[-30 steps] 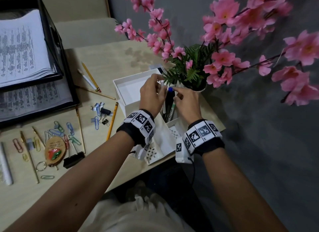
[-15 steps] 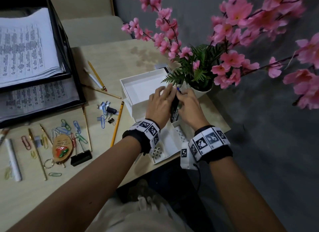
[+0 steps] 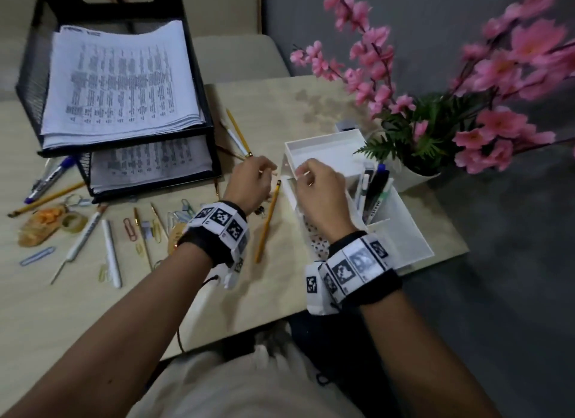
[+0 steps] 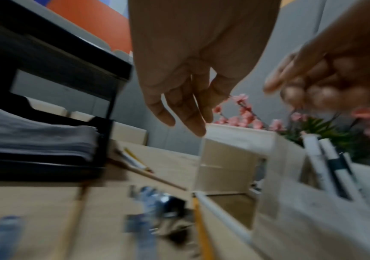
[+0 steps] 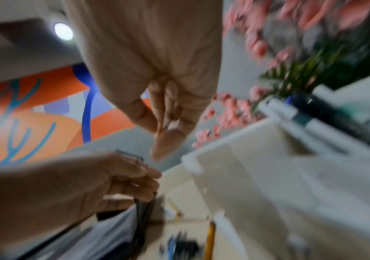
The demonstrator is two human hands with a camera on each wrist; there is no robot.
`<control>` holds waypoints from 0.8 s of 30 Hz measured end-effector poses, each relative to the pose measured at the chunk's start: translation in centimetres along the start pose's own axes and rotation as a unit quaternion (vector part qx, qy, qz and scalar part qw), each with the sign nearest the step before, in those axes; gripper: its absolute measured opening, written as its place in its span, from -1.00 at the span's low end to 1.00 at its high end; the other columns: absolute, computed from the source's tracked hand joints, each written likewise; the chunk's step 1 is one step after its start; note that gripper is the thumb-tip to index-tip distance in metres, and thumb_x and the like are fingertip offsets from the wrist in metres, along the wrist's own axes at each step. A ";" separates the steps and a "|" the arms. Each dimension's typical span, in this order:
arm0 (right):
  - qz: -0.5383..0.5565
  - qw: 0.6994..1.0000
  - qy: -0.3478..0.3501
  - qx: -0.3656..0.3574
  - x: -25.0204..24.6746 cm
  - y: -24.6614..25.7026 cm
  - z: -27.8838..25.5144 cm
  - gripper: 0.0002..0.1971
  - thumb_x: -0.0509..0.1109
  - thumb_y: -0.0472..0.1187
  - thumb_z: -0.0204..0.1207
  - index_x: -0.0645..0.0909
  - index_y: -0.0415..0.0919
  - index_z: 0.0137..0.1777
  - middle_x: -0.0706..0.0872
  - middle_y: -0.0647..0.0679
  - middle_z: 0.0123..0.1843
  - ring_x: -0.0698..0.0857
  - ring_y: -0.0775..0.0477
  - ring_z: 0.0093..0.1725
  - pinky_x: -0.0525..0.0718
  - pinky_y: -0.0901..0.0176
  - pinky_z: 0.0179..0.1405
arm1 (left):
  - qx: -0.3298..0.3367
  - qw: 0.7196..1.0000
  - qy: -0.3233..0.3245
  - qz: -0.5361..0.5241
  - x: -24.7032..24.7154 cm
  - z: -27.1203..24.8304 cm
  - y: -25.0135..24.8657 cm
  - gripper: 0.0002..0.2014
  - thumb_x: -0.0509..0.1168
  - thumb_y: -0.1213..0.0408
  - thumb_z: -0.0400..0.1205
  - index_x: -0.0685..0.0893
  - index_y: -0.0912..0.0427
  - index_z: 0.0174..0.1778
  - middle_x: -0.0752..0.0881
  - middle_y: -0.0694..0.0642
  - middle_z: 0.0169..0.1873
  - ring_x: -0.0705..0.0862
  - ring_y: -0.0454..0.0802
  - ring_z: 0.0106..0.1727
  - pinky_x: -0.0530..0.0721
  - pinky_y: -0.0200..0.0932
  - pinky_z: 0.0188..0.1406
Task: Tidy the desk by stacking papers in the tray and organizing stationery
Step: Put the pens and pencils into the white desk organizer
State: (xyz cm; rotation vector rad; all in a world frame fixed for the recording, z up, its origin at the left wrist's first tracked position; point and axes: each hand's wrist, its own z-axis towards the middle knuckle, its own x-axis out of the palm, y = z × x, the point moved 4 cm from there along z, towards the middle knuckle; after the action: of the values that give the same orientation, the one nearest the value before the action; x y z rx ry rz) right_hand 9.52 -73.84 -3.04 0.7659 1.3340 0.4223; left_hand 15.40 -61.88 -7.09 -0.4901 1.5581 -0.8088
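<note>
A white desk organizer point(image 3: 407, 231) stands at the desk's right end, with several pens and markers point(image 3: 375, 190) upright in its rear compartment. My right hand point(image 3: 306, 175) hovers over the organizer's left wall, its fingers loosely curled and empty, as the right wrist view point(image 5: 166, 135) confirms. My left hand point(image 3: 264, 172) hangs just to its left above the desk, relaxed and holding nothing point(image 4: 186, 116). A yellow pencil point(image 3: 267, 224) lies on the desk between my two wrists. The black mesh paper tray point(image 3: 199, 84) at the back left holds printed sheets point(image 3: 121, 78) on both tiers.
Loose pencils, pens, paper clips point(image 3: 130, 229), binder clips and a tape roll point(image 3: 74, 221) are scattered over the desk's left half. A potted plant with pink blossoms point(image 3: 420, 137) stands behind the organizer, its branches reaching over it. The desk's front edge is near my wrists.
Both hands have let go of the markers in the organizer and drawn back to the left. They are now empty. The head view has swung left toward the tray.
</note>
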 end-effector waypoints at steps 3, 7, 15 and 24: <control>-0.112 0.972 0.188 0.085 6.5 -0.7 -0.5 -0.84 0.20 -0.30 0.53 0.58 -0.37 -0.04 0.70 -0.39 0.08 0.65 -0.36 0.14 0.57 0.08 -0.01 | -0.040 0.993 0.085 0.075 -1.9 -1.1 4.1 -0.74 0.15 0.38 0.64 0.72 0.30 0.11 0.77 0.29 0.05 0.69 0.20 0.15 0.56 -0.12 0.08; -0.179 0.936 0.262 0.152 10.7 -2.7 -2.0 -0.69 0.30 -0.20 0.52 0.54 -0.41 0.16 0.60 -0.38 0.27 0.60 -0.37 0.25 0.59 0.00 0.11 | -0.070 0.975 0.167 0.132 -3.2 -3.1 8.1 -0.73 0.16 0.33 0.67 0.70 0.29 0.16 0.73 0.28 0.13 0.64 0.21 0.20 0.55 -0.09 0.14; -0.078 0.974 0.097 0.190 8.8 -3.4 -3.1 -0.82 0.31 -0.18 0.45 0.57 -0.33 -0.16 0.67 -0.28 -0.14 0.60 -0.24 -0.10 0.46 0.10 -0.23 | 0.070 0.961 0.165 0.210 -3.8 -3.7 6.9 -0.40 0.28 0.21 0.59 0.28 0.04 0.57 0.38 0.15 0.49 0.38 0.12 0.49 0.33 0.04 0.45; 0.206 0.972 0.092 0.070 4.5 3.1 0.0 -0.90 0.41 -0.37 0.48 0.67 -0.20 -0.22 0.63 0.04 -0.48 0.52 0.27 -0.63 0.48 0.39 -0.51 | 0.103 0.976 0.125 0.143 -3.3 -2.5 5.3 -0.80 0.12 0.32 0.65 0.57 0.27 0.12 0.71 0.28 0.04 0.65 0.27 0.12 0.56 0.07 0.05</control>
State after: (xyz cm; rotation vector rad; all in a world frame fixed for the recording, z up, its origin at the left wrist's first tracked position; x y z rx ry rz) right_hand 10.95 -68.69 -4.04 1.1511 1.3866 0.7475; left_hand 14.22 -55.42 -8.72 -0.0103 1.7036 -0.8187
